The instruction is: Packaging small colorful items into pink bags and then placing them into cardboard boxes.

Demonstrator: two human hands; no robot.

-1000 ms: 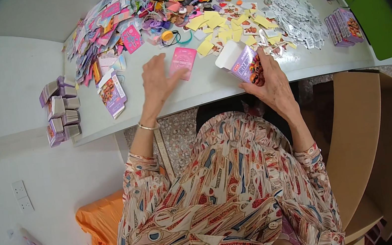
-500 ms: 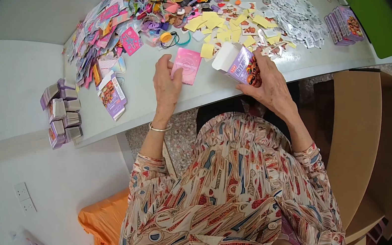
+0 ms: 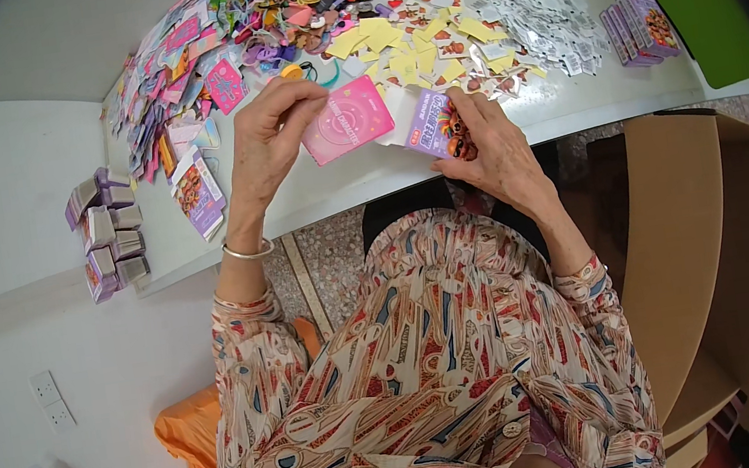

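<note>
My left hand (image 3: pixel 270 138) pinches the left edge of a flat pink packet (image 3: pixel 349 121). That packet is tilted, and its right end is beside the white flap of a small purple box (image 3: pixel 438 124). Around the box's right side, my right hand (image 3: pixel 496 145) is closed, thumb below and fingers on top. The box lies on its side with its opened end turned left toward the packet. Whether the packet touches the flap I cannot tell. Another purple box (image 3: pixel 198 194), flattened or unfilled-looking, lies on the white table left of my left hand.
Colourful small trinkets (image 3: pixel 332 0) heap at the back, beside piled printed cards (image 3: pixel 156 111). Yellow paper slips (image 3: pixel 403 62) and silvery sachets (image 3: pixel 551 22) spread nearer. Purple boxes (image 3: pixel 642 29) stand at right; more boxes (image 3: pixel 111 233) stack by the left edge. A cardboard carton (image 3: pixel 684 257) sits lower right.
My left hand has picked the pink packet up off the table and brought it to the purple box's opened end. My right hand has turned the box and moved it slightly left.
</note>
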